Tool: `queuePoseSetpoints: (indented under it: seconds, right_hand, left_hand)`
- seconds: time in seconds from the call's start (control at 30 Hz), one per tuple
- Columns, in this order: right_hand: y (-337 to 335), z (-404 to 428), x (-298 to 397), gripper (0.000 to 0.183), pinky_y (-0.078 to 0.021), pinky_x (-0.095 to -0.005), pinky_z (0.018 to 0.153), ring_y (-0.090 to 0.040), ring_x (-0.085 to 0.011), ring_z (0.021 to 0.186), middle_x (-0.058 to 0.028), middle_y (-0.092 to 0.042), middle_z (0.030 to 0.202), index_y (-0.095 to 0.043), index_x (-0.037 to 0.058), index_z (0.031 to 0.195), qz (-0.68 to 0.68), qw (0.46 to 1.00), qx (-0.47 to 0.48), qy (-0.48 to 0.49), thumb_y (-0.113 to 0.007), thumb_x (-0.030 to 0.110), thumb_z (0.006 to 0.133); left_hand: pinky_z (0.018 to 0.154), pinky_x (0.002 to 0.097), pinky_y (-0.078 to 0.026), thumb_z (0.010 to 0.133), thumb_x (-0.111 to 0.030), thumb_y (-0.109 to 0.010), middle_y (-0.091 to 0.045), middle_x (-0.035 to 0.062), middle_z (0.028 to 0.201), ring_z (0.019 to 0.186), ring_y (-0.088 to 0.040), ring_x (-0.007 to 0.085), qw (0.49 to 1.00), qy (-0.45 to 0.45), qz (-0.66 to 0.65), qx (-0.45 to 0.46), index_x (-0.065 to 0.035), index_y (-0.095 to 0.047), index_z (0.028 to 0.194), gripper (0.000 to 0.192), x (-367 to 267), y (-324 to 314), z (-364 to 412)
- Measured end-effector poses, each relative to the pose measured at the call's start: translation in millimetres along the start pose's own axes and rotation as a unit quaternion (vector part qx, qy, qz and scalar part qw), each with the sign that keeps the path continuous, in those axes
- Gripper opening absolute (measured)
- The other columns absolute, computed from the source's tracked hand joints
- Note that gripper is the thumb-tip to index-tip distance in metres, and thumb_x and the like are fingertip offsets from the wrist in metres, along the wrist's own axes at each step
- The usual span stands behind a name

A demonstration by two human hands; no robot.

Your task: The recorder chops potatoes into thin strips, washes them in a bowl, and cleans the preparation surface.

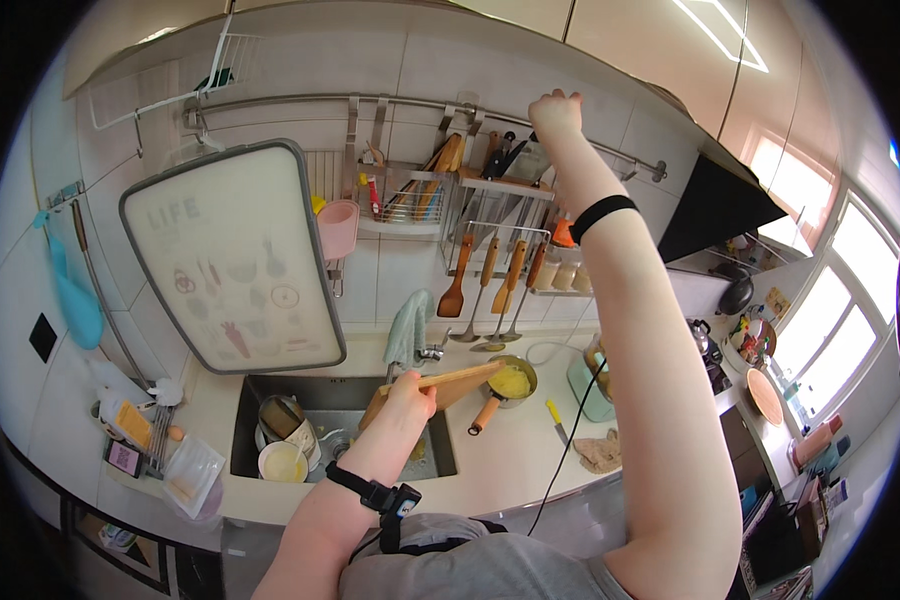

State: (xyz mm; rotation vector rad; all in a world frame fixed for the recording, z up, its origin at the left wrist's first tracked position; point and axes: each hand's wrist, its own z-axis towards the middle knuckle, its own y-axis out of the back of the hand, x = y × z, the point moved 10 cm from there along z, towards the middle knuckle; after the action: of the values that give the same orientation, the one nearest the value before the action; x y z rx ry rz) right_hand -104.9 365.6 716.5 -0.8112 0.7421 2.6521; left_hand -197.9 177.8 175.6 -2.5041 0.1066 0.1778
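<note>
A wooden cutting board (457, 384) is tilted above the right part of the sink (448, 457), with my left hand (411, 397) gripping its near edge. My right hand (556, 116) is raised high at the steel wall rail (495, 116), beside the knife rack; its fingers are curled, and whether they hold something is hidden. Below it stand knives (504, 154) in the rack. Right of the board, a saucepan (511, 381) with pale yellow food rests on the counter, near a yellow-handled knife (555, 414) and a brown cloth (598, 453).
A large cutting board (232, 262) hangs at the left. Wooden-handled spatulas and ladles (487, 281) hang below the rack. Bowls (283, 459) lie in the sink by the faucet (431, 351). A mint-green container (591, 390) stands right; a black cable (570, 446) crosses the counter.
</note>
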Motion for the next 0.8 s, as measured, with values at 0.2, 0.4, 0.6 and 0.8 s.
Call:
queuePoseSetpoints:
  seconds: [0.2, 0.4, 0.6, 0.8]
  right_hand:
    - [-36, 1, 26, 0.021, -0.0328, -0.0595, 0.095, -0.034, -0.0243, 0.124, -0.0075, -0.044, 0.126, -0.066, 0.0107, 0.096, 0.036, 0.999, -0.014, 0.020, -0.055, 0.015, 0.078]
    - [-41, -16, 67, 0.022, -0.0266, -0.0576, 0.103, -0.022, -0.0271, 0.134, -0.0113, -0.037, 0.135, -0.064, 0.0097, 0.100, 0.144, 0.984, -0.025, 0.099, -0.051, 0.011, 0.083]
    - [-67, -38, 75, 0.033, -0.0401, -0.0384, 0.097, -0.037, -0.0309, 0.125, -0.0166, -0.046, 0.126, -0.058, 0.0047, 0.108, 0.254, 0.964, 0.004, 0.076, -0.052, 0.004, 0.076]
    - [-64, -111, 170, 0.020, -0.0501, -0.0403, 0.078, -0.059, -0.0341, 0.092, -0.0183, -0.060, 0.097, -0.064, 0.0018, 0.091, 0.382, 0.915, 0.102, 0.080, -0.054, 0.012, 0.077]
  left_hand:
    - [0.084, 0.0375, -0.049, 0.080, -0.008, -0.060, -0.047, 0.0044, 0.118, 0.107, -0.047, 0.0212, 1.000, 0.010, 0.005, 0.001, -0.0133, -0.048, 0.109, 0.032, -2, 1, 11]
    - [0.094, 0.0407, -0.044, 0.082, -0.007, -0.056, -0.048, 0.0054, 0.118, 0.112, -0.047, 0.0211, 1.000, -0.007, 0.023, -0.018, -0.0105, -0.046, 0.110, 0.030, -7, 21, 26]
    - [0.095, 0.0415, -0.042, 0.081, -0.005, -0.056, -0.044, 0.0049, 0.124, 0.114, -0.045, 0.0243, 0.998, 0.004, 0.050, -0.036, -0.0160, -0.045, 0.115, 0.037, 0, 27, 27]
    - [0.092, 0.0427, -0.042, 0.077, -0.003, -0.056, -0.041, 0.0080, 0.120, 0.109, -0.042, 0.0261, 1.000, -0.013, 0.020, 0.010, -0.0120, -0.042, 0.110, 0.037, -11, 34, 49]
